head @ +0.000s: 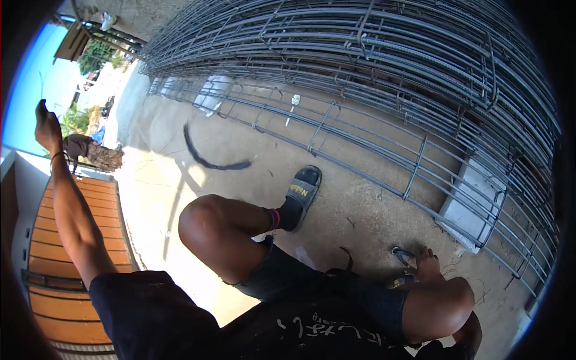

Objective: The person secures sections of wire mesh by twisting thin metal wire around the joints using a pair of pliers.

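Note:
My left arm reaches far out to the left, and my left hand [48,130] is raised against the bright background. Its fingers look drawn together; a thin dark line rises above them, but whether I hold it is unclear. Low on the right, beside my bent knee, my right hand [426,266] is around the handles of a pair of pincers [399,253], just above the concrete floor. Part of that hand and its forearm is hidden behind the knee. A curved bundle of dark tie wire [204,161] lies on the floor ahead of my sandalled foot [302,193].
Tied rebar cages [405,49] are stacked across the far side. A single long cage [324,123] lies nearer, over concrete blocks [477,198]. A white spoon-like item [292,108] lies behind its bars. At left are an orange slatted gate [76,225] and a person [83,148].

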A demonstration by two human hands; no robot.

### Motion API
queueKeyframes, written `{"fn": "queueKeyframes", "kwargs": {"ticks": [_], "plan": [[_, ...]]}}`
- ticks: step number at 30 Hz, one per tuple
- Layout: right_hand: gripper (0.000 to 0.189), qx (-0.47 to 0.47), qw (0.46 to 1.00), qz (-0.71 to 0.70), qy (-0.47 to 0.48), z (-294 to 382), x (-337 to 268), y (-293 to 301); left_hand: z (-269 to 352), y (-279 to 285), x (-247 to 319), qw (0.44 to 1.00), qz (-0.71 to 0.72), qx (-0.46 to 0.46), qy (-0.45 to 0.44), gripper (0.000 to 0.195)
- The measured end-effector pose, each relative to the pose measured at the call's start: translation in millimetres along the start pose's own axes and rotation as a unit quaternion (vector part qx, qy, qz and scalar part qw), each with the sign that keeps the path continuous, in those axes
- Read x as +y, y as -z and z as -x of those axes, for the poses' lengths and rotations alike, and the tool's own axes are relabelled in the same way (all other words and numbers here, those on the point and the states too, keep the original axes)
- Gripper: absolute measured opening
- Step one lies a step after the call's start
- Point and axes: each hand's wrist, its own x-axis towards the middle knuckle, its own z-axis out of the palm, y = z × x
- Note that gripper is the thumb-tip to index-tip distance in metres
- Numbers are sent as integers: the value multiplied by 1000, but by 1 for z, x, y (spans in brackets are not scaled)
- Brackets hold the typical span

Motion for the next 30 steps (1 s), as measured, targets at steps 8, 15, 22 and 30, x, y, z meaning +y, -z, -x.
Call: {"fn": "queueKeyframes", "kwargs": {"ticks": [8, 15, 22, 30], "plan": [[36, 77, 993, -39, 83, -25, 18, -30, 63, -22, -29, 984, 101, 88, 120, 21], [13, 68, 978, -152, 129, -39, 20, 5, 102, -103, 78, 975, 212, -38, 52, 19], [17, -60, 943, -264, 192, -22, -60, 219, 131, -103, 151, 839, 433, -270, 189, 17], [28, 135, 815, -444, 347, -28, -255, 476, 107, 82, 205, 344, 637, -514, 460, 22]]}}
